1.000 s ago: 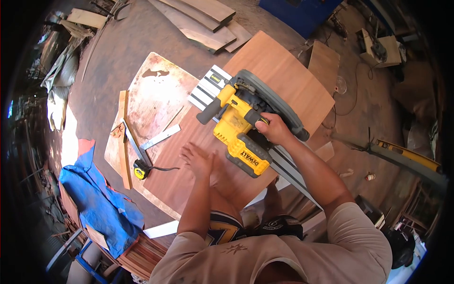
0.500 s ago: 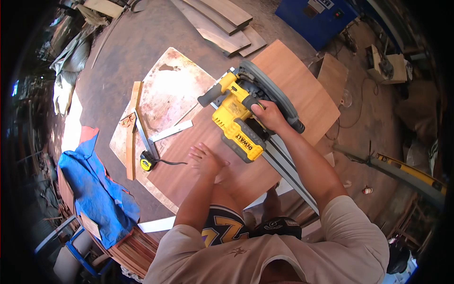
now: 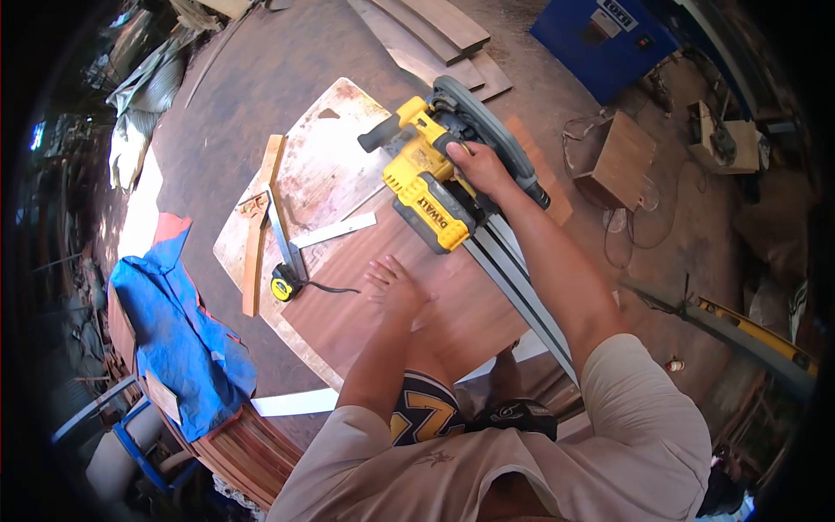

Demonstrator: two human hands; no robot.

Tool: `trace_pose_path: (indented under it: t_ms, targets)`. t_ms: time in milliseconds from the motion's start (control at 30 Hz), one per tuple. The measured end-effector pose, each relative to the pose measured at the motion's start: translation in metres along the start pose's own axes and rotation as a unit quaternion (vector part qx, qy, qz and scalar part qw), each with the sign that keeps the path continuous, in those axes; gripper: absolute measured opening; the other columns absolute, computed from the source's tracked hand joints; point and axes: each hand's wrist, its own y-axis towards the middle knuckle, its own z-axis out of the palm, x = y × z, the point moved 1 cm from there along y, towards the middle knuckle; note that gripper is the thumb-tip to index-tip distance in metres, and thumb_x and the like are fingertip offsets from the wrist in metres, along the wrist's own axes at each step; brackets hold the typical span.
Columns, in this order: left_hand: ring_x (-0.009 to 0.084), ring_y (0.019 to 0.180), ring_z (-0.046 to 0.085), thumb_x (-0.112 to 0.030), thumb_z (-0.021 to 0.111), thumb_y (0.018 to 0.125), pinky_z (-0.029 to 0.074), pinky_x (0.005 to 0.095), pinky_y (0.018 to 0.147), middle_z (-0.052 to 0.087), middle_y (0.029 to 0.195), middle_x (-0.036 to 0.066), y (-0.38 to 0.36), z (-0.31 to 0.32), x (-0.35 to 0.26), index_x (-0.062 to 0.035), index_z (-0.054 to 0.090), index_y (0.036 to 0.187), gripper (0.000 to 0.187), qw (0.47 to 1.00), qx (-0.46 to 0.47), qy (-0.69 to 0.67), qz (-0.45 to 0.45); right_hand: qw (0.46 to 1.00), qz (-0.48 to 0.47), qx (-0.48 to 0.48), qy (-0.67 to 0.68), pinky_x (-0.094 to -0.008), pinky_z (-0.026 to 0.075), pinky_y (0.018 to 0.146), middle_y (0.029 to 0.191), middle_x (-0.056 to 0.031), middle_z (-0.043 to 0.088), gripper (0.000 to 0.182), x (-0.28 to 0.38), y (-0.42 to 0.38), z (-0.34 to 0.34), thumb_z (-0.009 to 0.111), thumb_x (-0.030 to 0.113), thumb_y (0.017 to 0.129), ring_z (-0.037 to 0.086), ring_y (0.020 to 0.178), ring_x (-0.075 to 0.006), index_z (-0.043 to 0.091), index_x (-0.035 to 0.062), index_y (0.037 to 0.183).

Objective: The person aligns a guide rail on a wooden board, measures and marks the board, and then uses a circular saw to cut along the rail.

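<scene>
My right hand point(image 3: 478, 167) is wrapped around the rear handle of a yellow and black DeWalt cordless track saw point(image 3: 426, 157). A long grey guide rail point(image 3: 522, 283) stretches from beneath the saw toward my body. Fingers spread, my left hand point(image 3: 398, 289) lies flat on a reddish-brown plywood panel point(image 3: 348, 326), left of the rail. Part of a wood sheet point(image 3: 552, 187) shows beyond the saw. Near my left hand are a yellow and black tape measure point(image 3: 284, 283) and a metal square point(image 3: 335, 230). The saw's blade is hidden.
A wooden stick point(image 3: 258, 235) lies on a stained pale board point(image 3: 326, 130) at the left. Planks point(image 3: 435, 30) and a blue machine point(image 3: 600, 43) stand farther back. A blue tarp point(image 3: 174, 339) covers something at left; a wooden box point(image 3: 613, 161) and cords are at right.
The view has shifted slightly. The wood sheet beyond the saw shows much less and looks lower. My right hand stays on the saw handle, my left hand flat on the panel.
</scene>
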Motion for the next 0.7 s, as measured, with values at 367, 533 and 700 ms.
trace_pose_path:
  t_ms: [367, 533, 700]
  targets:
    - [0.0542, 0.142, -0.009, -0.049, 0.086, 0.061, 0.018, 0.0761, 0.103, -0.016, 0.156, 0.028, 0.002, -0.013, 0.003, -0.0024, -0.009, 0.152, 0.139, 0.999, 0.029, -0.023, -0.004, 0.996, -0.030, 0.045, -0.065, -0.0312, 0.049, 0.083, 0.095, -0.0090, 0.069, 0.032, 0.062, 0.026, 0.002, 0.068, 0.018, 0.082, 0.064, 0.088, -0.0158, 0.065, -0.0011, 0.107]
    - [0.0556, 0.141, -0.008, -0.046, 0.088, 0.060, 0.017, 0.0785, 0.100, -0.013, 0.156, 0.029, -0.004, -0.010, 0.009, -0.0052, -0.005, 0.153, 0.138, 0.998, -0.023, -0.047, 0.020, 0.991, -0.033, 0.043, -0.121, -0.0310, 0.048, 0.082, 0.096, -0.0095, 0.068, 0.032, 0.098, 0.050, 0.017, 0.066, 0.018, 0.080, 0.064, 0.088, -0.0180, 0.065, -0.0016, 0.105]
    - [0.0563, 0.141, -0.008, -0.044, 0.088, 0.060, 0.016, 0.0802, 0.098, -0.011, 0.156, 0.030, -0.007, -0.012, 0.013, -0.0043, -0.004, 0.153, 0.137, 0.997, -0.006, -0.075, 0.024, 0.976, -0.081, 0.108, -0.171, -0.0301, 0.049, 0.076, 0.086, -0.0085, 0.067, 0.030, 0.140, 0.060, 0.052, 0.066, 0.014, 0.077, 0.063, 0.080, -0.0166, 0.065, -0.0021, 0.102]
